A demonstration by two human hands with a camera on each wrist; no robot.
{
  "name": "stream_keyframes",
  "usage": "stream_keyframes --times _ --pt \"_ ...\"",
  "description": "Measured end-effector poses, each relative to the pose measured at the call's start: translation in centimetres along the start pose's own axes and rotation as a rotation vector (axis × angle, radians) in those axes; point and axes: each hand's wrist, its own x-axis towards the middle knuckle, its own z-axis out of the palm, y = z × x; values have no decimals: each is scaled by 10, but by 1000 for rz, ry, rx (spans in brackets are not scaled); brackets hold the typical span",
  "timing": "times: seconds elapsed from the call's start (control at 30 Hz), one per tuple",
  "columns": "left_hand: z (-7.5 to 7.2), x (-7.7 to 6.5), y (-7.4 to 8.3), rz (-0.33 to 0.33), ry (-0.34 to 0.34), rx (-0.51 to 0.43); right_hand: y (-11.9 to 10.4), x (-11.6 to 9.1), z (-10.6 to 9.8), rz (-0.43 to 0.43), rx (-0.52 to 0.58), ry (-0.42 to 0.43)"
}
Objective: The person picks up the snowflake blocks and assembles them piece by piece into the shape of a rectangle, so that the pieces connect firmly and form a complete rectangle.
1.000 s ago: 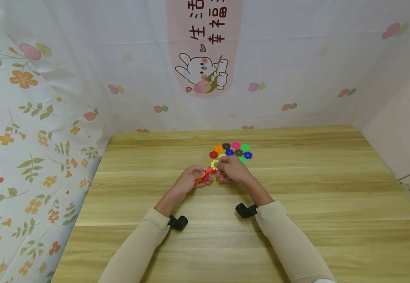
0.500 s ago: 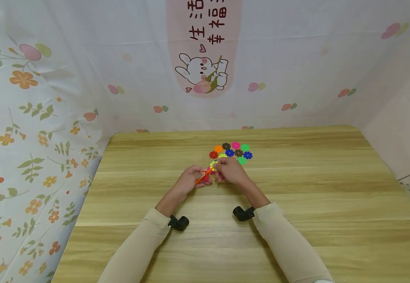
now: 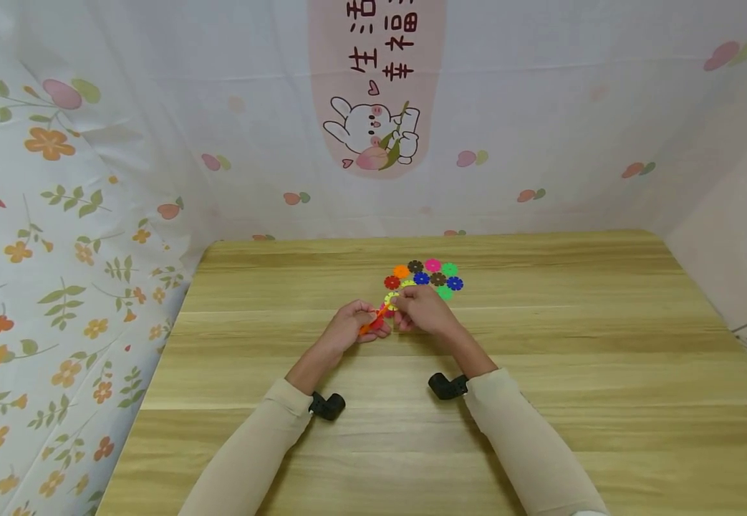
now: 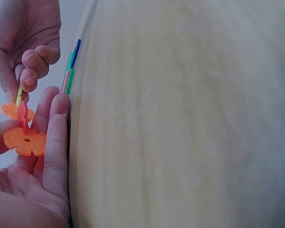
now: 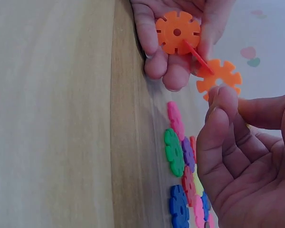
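Note:
My left hand (image 3: 350,324) holds a small chain of notched plastic discs between thumb and fingers. In the right wrist view, an orange notched disc (image 5: 165,35) lies over the left fingers. A red disc (image 5: 198,57), seen edge-on, joins it to a second orange disc (image 5: 230,76). My right hand (image 3: 426,309) pinches a yellow notched disc (image 3: 390,298) against that second orange disc. In the left wrist view only a sliver of the yellow disc (image 4: 19,97) shows, at the right fingertips. Whether its slot is engaged is hidden by the fingers.
Several loose notched discs lie flat just beyond the hands, among them a pink disc (image 3: 433,265), a dark red disc (image 3: 392,282) and a blue disc (image 3: 455,284). They rest on a wood-grain table (image 3: 573,322). A printed cloth (image 3: 528,107) hangs behind it.
Both hands stay together with the same discs. The right hand and forearm shift slightly left, then back right. The head view has turned a little.

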Motion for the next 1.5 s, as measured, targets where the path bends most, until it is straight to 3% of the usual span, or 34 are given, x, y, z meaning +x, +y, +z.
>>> stream_keyframes --times 0.3,0.77,1.0,1.5 --pt "1 3 -1 -15 7 -9 -1 0 -4 -1 1 -17" --pt "0 4 -3 19 -15 64 -2 -2 -2 -36 -29 -72" --pt "-1 5 -3 7 -31 53 -2 -8 -16 3 49 -33" --pt "1 3 -3 -2 -11 45 21 -16 -41 70 -59 48"
